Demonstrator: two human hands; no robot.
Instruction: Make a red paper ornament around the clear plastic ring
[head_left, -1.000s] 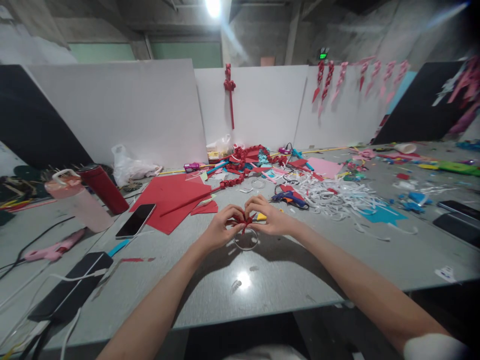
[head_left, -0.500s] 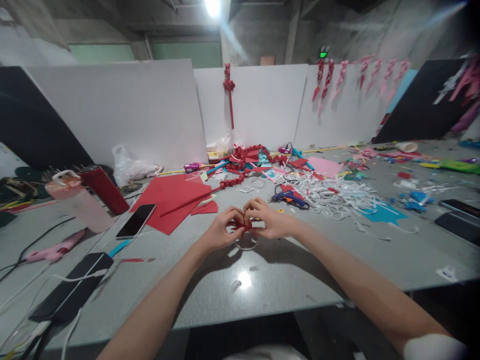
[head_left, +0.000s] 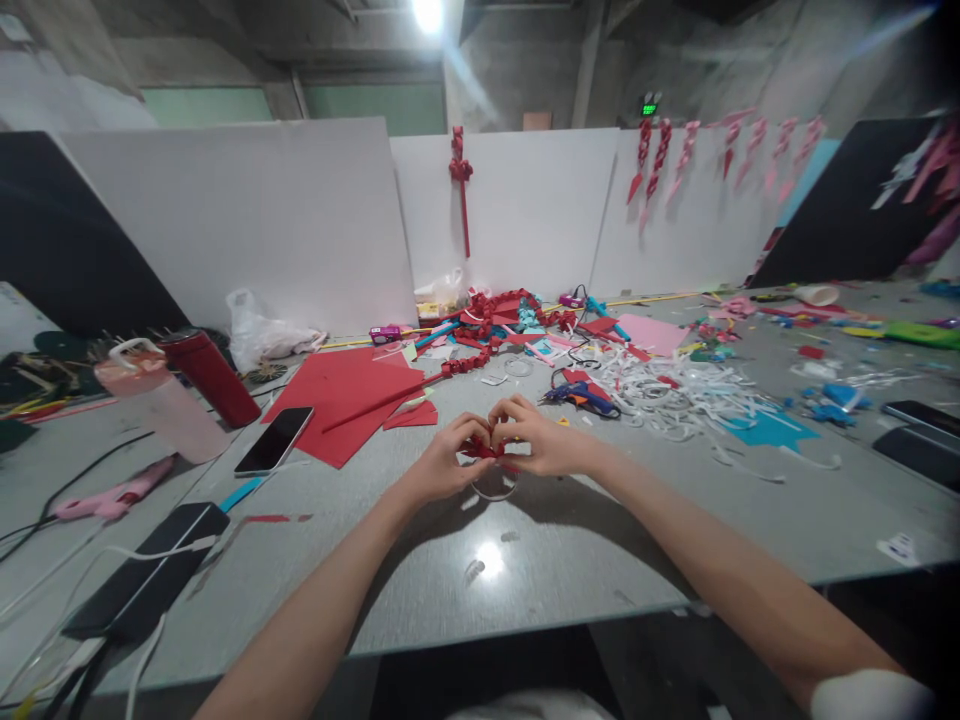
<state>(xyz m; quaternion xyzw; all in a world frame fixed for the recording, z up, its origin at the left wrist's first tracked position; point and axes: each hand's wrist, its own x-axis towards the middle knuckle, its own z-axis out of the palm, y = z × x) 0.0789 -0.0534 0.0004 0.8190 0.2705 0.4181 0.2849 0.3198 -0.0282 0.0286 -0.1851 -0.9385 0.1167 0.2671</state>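
Note:
My left hand (head_left: 452, 458) and my right hand (head_left: 529, 437) meet above the middle of the table, fingertips pinched together. Between them they grip a small folded piece of red paper (head_left: 480, 449), mostly hidden by the fingers. Just under the hands, a clear ring-shaped roll (head_left: 495, 488), perhaps tape, rests on the table. A blue hot glue gun (head_left: 581, 398) lies beyond my right hand. Left of my hands is a large red paper sheet (head_left: 337, 390), with a red twisted paper strand (head_left: 465, 365) lying partly over it.
A phone (head_left: 274, 440), a black power bank (head_left: 146, 570), a pink glue gun (head_left: 120, 493), a pale bottle (head_left: 169, 405) and a red flask (head_left: 214, 378) stand or lie at left. White paper strips (head_left: 667, 390) heap at right. Red decoration (head_left: 461, 180) hangs on the white board.
The fingers have shifted slightly around the red paper, and less of it shows between them. The whole view has moved a little; the table things lie as before.

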